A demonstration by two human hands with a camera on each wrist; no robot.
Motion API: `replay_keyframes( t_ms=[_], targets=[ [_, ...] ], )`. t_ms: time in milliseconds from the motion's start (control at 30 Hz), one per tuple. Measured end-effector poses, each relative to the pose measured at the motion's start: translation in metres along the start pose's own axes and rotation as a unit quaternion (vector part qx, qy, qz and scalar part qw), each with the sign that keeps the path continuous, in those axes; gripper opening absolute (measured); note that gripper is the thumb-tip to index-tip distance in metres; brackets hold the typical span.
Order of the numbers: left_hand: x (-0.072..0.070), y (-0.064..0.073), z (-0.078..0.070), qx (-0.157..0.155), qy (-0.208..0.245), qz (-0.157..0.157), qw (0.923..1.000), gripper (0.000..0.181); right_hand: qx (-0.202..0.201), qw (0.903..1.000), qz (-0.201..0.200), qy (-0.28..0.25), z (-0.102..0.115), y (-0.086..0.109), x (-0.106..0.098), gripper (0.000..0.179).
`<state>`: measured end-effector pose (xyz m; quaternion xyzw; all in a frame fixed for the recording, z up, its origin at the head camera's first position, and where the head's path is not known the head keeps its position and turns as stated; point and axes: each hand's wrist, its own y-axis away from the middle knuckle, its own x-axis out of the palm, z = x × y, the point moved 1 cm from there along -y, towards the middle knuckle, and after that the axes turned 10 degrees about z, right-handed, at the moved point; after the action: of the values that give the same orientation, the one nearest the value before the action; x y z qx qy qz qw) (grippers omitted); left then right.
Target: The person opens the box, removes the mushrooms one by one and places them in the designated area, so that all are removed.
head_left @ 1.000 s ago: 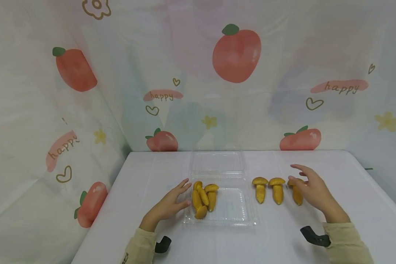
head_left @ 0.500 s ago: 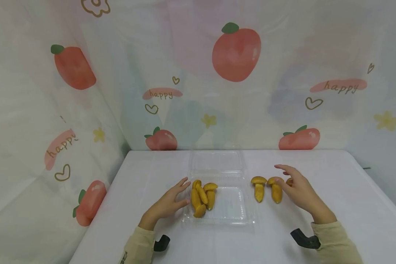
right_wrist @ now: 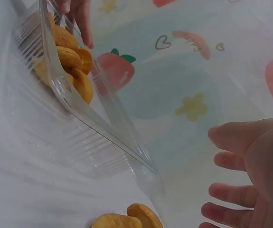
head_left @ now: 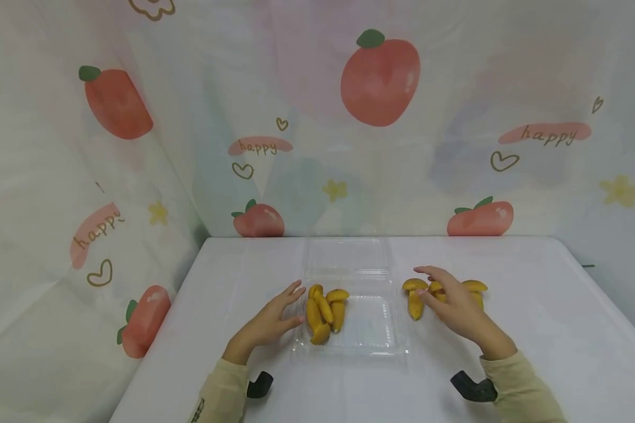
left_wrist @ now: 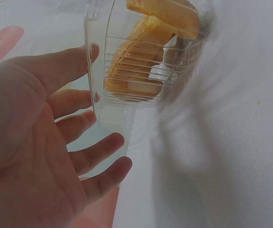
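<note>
A clear plastic clamshell box (head_left: 370, 346) stands with its lid (head_left: 347, 256) folded back. Several yellow toy mushrooms (head_left: 338, 314) lie together in its left half. My left hand (head_left: 267, 323) is at the box's left side; in the left wrist view its extended thumb and fingers (left_wrist: 100, 180) reach the rim. To the right of the box, three more mushrooms stand in a row. My right hand (head_left: 457, 308) hovers over this row with loosely spread fingers, holding nothing. It partly hides the middle mushroom (head_left: 436, 288) and the right one (head_left: 474, 286); its thumb is near the left one (head_left: 415, 305).
A white-covered table (head_left: 349, 388) carries everything. Behind it and at the left hang curtains printed with fruit (head_left: 381, 82), hearts and flowers. A black wrist-worn part (head_left: 473, 388) sits at the right sleeve, and another (head_left: 260, 385) at the left.
My right hand has moved left along the row, from the right mushroom toward the left one. The left hand has stayed by the box, and the mushrooms have not moved.
</note>
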<state>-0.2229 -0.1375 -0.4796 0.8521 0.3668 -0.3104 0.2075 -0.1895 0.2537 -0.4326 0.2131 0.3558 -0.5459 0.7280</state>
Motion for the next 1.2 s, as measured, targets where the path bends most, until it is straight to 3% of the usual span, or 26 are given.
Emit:
replay_keyframes(
  t_ms=[833,967,1200],
  targets=[
    [0.001,-0.001,0.001,0.003,0.005,-0.002,1.0000,0.067,-0.090,0.9945,0.044,-0.032,0.038,-0.005,0.063,0.044],
    [0.001,-0.001,0.000,-0.004,0.004,0.003,1.0000,0.068,-0.093,0.9900,0.082,-0.066,0.048,-0.008,0.077,0.044],
    [0.001,0.000,0.000,-0.006,0.013,0.002,0.9999,0.068,-0.083,0.9734,0.173,-0.126,0.056,-0.016,0.099,0.051]
  ],
)
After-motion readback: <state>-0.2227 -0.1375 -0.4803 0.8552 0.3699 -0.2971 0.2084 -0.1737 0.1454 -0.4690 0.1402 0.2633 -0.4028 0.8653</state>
